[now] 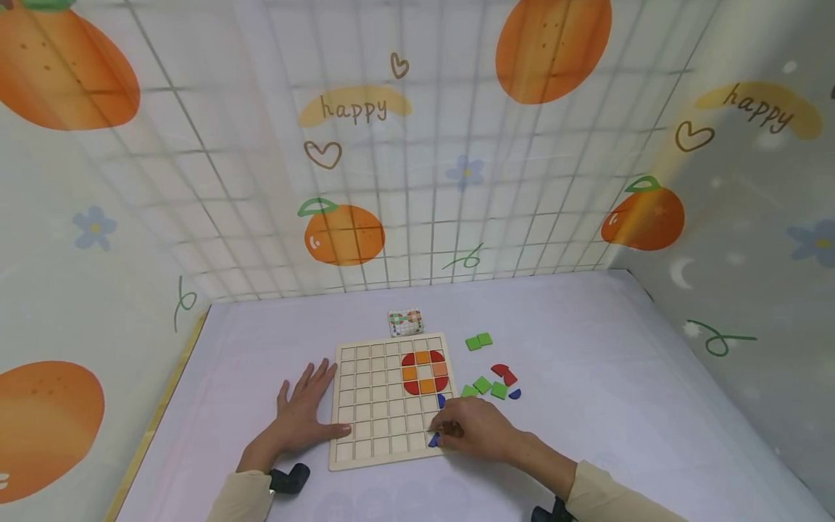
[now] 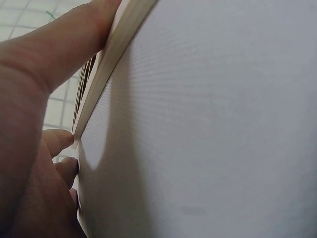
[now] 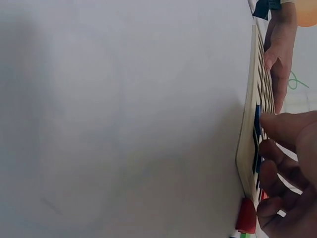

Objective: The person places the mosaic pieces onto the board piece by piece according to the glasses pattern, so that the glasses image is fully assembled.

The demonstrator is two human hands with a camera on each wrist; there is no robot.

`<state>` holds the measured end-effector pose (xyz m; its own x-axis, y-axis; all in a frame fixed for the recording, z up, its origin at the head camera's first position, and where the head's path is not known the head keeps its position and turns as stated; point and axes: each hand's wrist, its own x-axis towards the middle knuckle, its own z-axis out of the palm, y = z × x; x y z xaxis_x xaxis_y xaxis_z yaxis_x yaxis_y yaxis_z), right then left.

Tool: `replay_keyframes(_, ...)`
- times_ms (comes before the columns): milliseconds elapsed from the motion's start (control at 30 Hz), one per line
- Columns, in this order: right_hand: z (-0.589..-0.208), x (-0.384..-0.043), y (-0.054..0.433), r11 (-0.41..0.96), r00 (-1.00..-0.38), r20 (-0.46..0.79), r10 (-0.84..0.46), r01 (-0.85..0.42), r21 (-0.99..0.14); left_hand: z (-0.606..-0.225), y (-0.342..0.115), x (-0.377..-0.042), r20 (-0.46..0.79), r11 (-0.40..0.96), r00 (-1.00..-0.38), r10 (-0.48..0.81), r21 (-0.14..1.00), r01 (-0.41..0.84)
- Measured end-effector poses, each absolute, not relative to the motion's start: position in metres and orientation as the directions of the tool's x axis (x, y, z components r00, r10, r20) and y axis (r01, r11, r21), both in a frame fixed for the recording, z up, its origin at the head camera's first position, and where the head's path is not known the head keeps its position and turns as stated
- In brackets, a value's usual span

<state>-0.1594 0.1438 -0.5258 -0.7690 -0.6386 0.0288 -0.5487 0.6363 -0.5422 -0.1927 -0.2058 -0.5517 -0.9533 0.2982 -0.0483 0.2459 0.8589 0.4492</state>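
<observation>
One board [image 1: 380, 411] lies before us on the tabletop [image 1: 587, 348]. We rest our left hand [image 1: 301, 417], fingers spread, against its left edge, thumb on top; our right hand [image 1: 479, 429], fingers curled, is at a blue piece [image 1: 433, 440] near the lower-right corner, and we cannot tell whether it pinches it.

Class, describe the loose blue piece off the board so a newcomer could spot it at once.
Find the gridded board. To its right, beside a green square and a red piece, lies the blue piece. Its colour sets it apart from these neighbours.
</observation>
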Motion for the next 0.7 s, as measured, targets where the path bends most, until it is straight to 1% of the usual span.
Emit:
replay_keyframes(167, -0.5254, -0.1579, 0.1431, 0.613, -0.738, 0.050, -0.673, -0.595, -0.520, -0.5511, -0.2055, -0.1930, -0.049, 0.858, -0.953, 0.299, 0.452, 0.246)
replay_keyframes(333, -0.5238, -0.1577, 0.1419, 0.628, -0.729, 0.059, -0.682, -0.625, -0.464, -0.5513, -0.2056, -0.1931, -0.052, 0.861, -0.954, 0.297, 0.447, 0.244)
replay_keyframes(700, -0.5244, -0.1599, 0.1433, 0.632, -0.727, 0.007, -0.686, -0.601, -0.489, -0.5489, -0.2049, -0.1913, -0.055, 0.863, -0.952, 0.300, 0.441, 0.247)
